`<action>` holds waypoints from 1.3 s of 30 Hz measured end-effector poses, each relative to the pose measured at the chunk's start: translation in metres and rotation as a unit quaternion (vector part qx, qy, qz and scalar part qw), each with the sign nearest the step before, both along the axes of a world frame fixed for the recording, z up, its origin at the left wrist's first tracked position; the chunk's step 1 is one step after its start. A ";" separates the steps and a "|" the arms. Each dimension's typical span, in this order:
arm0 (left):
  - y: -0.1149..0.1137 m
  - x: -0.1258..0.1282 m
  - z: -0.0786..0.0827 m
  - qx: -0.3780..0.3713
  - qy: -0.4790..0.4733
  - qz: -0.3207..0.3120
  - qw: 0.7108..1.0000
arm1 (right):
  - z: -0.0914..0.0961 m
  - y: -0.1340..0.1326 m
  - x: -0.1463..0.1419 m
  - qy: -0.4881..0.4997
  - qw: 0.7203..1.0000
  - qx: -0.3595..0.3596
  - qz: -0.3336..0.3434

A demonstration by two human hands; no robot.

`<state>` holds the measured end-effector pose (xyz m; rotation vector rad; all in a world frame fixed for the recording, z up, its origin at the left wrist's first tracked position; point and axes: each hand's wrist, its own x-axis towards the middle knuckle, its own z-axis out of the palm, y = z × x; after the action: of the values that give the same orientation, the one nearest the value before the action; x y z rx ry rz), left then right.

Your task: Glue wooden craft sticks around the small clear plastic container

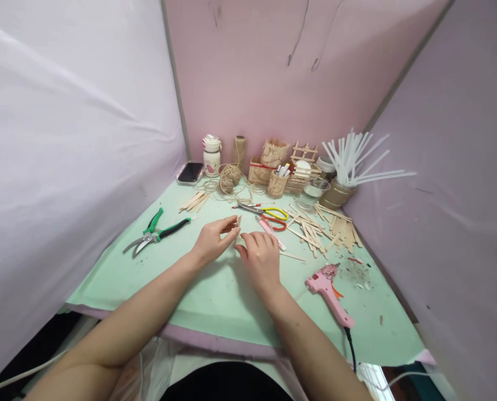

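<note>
Over the middle of the green table, my left hand (215, 238) pinches a small, pale piece of wooden craft stick (239, 221) between thumb and fingers. Close beside it on the right, my right hand (262, 257) is closed, its fingers curled and the thumb tip near the lower end of that piece. What its fingertips grip is hidden. Just beyond my right hand lie a pink-handled cutter (267, 226) and scissors with yellow and red handles (276, 214). A thin stick (292, 257) lies to the right of that hand.
Green-handled pruning shears (150, 236) lie at left, a pink glue gun (330, 292) with its cord at right. Loose craft sticks (309, 231) spread at right. Behind stand twine (229, 177), a bottle (212, 157), a phone (190, 172), a glass bowl (314, 192) and white glue sticks (351, 159).
</note>
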<state>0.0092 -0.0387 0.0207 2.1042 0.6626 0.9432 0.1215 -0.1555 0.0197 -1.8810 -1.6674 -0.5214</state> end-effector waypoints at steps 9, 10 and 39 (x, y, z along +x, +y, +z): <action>-0.001 0.003 -0.002 0.074 0.023 0.067 0.995 | -0.001 0.000 -0.008 0.000 1.000 0.014 0.026; -0.001 0.002 -0.002 0.077 0.028 0.070 0.994 | 0.000 -0.001 -0.008 0.002 1.000 0.013 0.028; 0.014 -0.010 0.005 -0.498 -0.064 -0.243 0.830 | 0.036 -0.012 0.059 0.463 0.843 0.080 0.262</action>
<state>-0.0012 -0.0250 0.0255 1.1451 0.3719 0.2981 0.1804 -0.1676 0.0555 -1.1347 -1.2855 0.4241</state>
